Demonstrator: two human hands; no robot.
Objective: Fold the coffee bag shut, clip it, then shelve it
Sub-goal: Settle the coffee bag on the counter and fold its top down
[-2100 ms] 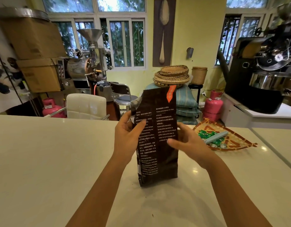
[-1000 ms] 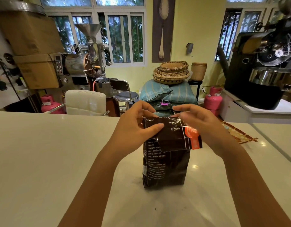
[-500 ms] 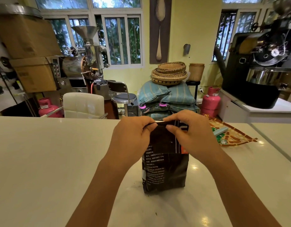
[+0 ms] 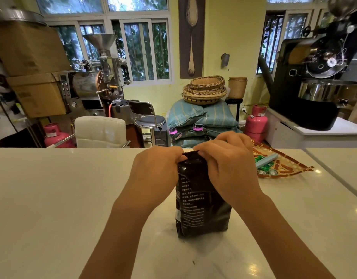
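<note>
Fingers (image 4: 201,153) of both my hands are curled tight over the folded top edge of the coffee bag (image 4: 201,212), pinching it down. My left hand (image 4: 155,170) grips the top left corner, knuckles toward me, and my right hand (image 4: 230,166) covers the top right corner and part of the bag's front. The 2 sets of fingertips nearly meet at the middle of the fold.

That dark, glossy bag stands upright on the pale bench (image 4: 63,198), straight ahead of me, with white printed text running down its front panel. Its top is rolled over, and the rest of the bag below my hands looks full and squared.

To my right, well apart from the bag, a fan-shaped woven tray (image 4: 290,168) lies flat on the bench. It holds small green packets (image 4: 264,168) and a pale blue clip (image 4: 267,161) lying across them.

Beyond the bench, a white chair (image 4: 100,130) stands beside a metal stool (image 4: 150,120), and stacked baskets (image 4: 204,89) sit on blue sacks (image 4: 203,117).
</note>
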